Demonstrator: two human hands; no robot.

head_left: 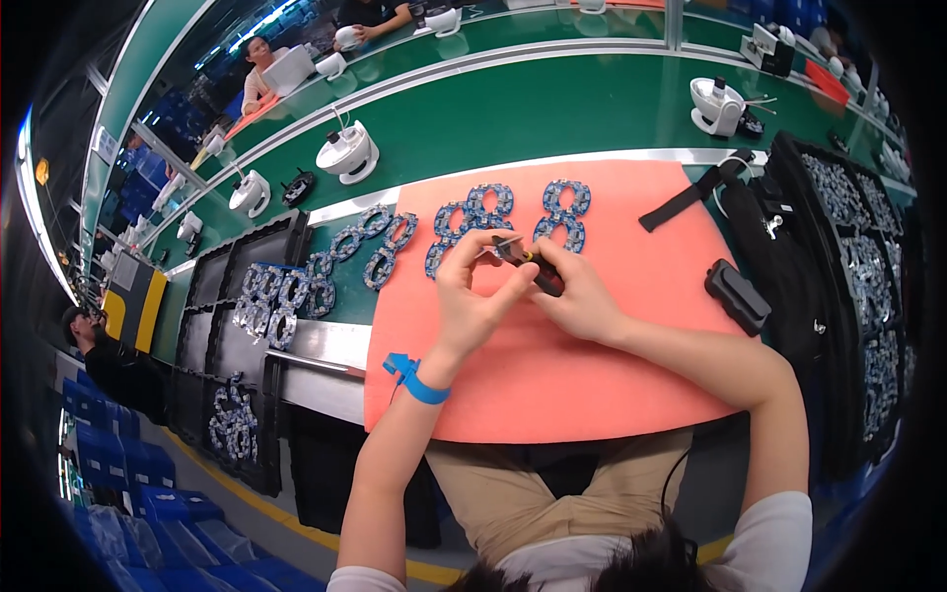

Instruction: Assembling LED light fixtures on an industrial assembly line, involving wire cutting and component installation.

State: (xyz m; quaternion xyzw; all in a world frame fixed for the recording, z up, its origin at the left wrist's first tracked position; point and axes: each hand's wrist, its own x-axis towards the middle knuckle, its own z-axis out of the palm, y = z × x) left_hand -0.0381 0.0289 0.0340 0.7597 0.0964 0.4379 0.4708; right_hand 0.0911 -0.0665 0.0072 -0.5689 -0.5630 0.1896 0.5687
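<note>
Above the middle of the orange mat, my two hands meet. My right hand is closed around a dark hand tool with a yellow spot, which looks like small cutters. My left hand pinches at the tool's far end, thumb and forefinger curved into a ring; what it holds there is too small and hidden to name. Just beyond my hands lie blue figure-eight circuit boards, with another group to their left. A blue strap circles my left wrist.
More ring-shaped boards sit on a black divided tray at left. A black case and a black strap lie at right, beside board-filled trays. White devices stand on the green conveyor. Other people work beyond it.
</note>
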